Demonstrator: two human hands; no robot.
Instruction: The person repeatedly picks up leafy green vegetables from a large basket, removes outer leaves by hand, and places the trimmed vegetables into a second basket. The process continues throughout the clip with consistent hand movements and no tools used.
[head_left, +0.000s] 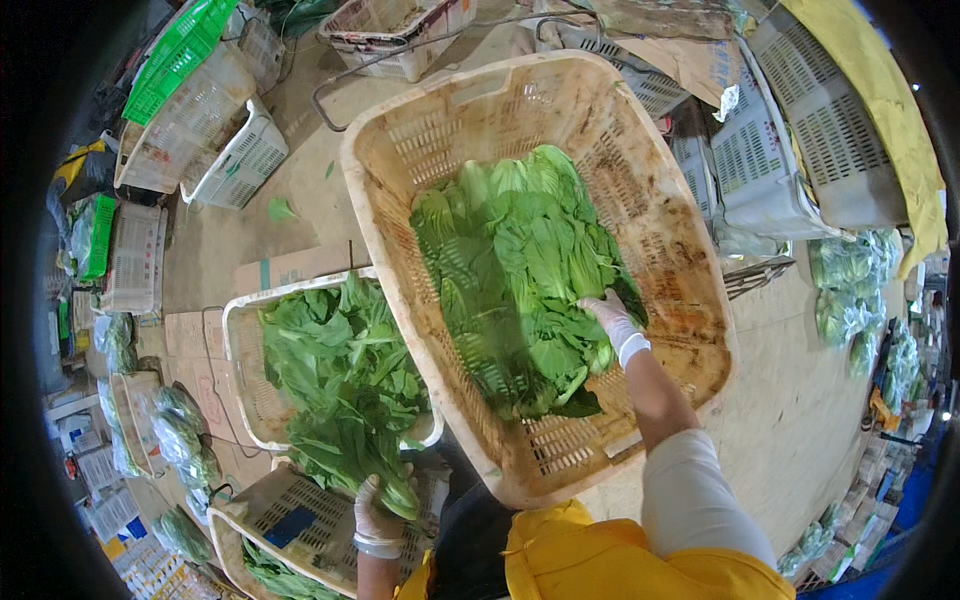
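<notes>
A large, brown-stained plastic crate (660, 225) with slotted walls stands tilted before me. Heads of leafy greens (540, 240) with pale green stalks lie packed in it. My right hand (609, 319), in a thin whitish glove, reaches in and touches the greens at their right side; whether its fingers close on a head is unclear. At lower left my left hand (375, 510), gloved too, holds a leafy green head (352, 442) by its pale stalk end. That head's leaves overlap a smaller white crate (232, 360) heaped with loose green leaves (337, 337).
Below the left hand sits another slotted crate (285, 517) with greens. More crates (240, 161) stand at upper left and others (765, 165) at upper right. Bagged greens (847, 292) lie on the floor at right, more (180, 427) at left. A metal hook rod (450, 34) crosses the top.
</notes>
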